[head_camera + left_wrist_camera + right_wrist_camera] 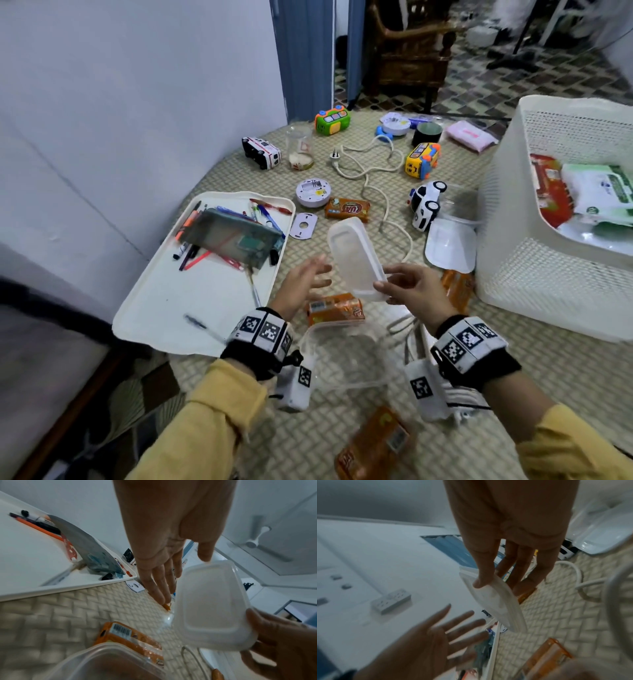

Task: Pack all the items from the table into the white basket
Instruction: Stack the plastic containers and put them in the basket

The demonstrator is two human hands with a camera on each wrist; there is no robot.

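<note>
My right hand [387,291] pinches the lower end of a translucent white plastic lid [352,260] and holds it tilted above the table. In the right wrist view the thumb lies on the lid [496,601] with the fingers [522,574] behind it. My left hand [322,274] is open with straight fingers, just left of the lid and apart from it. The left wrist view shows the lid [211,608] past my left hand [183,577]. A clear plastic container [342,356] sits below, between my wrists. The white basket [513,274] stands at the right and holds a red packet [548,188] and a green-white pack [603,192].
A white tray [154,298] at the left holds pens and a pencil case [233,236]. Orange soap packs [335,308] lie near my hands. Farther back are toy cars [424,202], a white cable [373,171], a glass jar [299,150] and another lid [450,245] by the basket.
</note>
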